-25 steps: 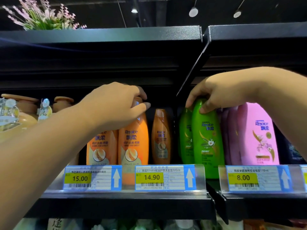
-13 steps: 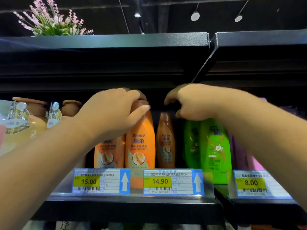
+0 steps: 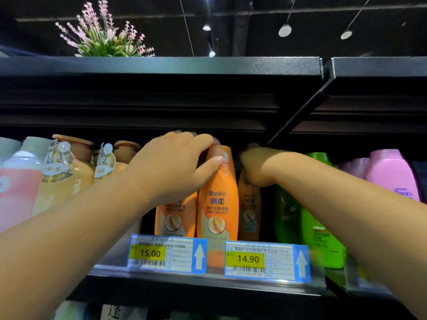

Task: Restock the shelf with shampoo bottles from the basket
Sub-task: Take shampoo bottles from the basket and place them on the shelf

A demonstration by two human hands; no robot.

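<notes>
My left hand (image 3: 172,165) grips the top of an orange Rejoice shampoo bottle (image 3: 218,204) that stands upright at the front of the black shelf (image 3: 208,289). Another orange bottle (image 3: 176,218) stands to its left, partly behind my wrist. My right hand (image 3: 256,167) is curled over the cap of a darker orange bottle (image 3: 249,213) set further back. Green bottles (image 3: 321,239) and pink bottles (image 3: 390,174) stand to the right. The basket is out of view.
Tan pump bottles (image 3: 76,167) and a pink-white bottle (image 3: 16,181) fill the shelf's left. Price tags 15.00 (image 3: 166,252) and 14.90 (image 3: 265,260) line the front rail. A black shelf (image 3: 161,65) hangs above, with a pink-flowered plant (image 3: 104,35) on top.
My right hand left the green bottle and moved left onto the darker orange bottle at the back. My left hand stayed on the front orange bottle. The camera tilted upward.
</notes>
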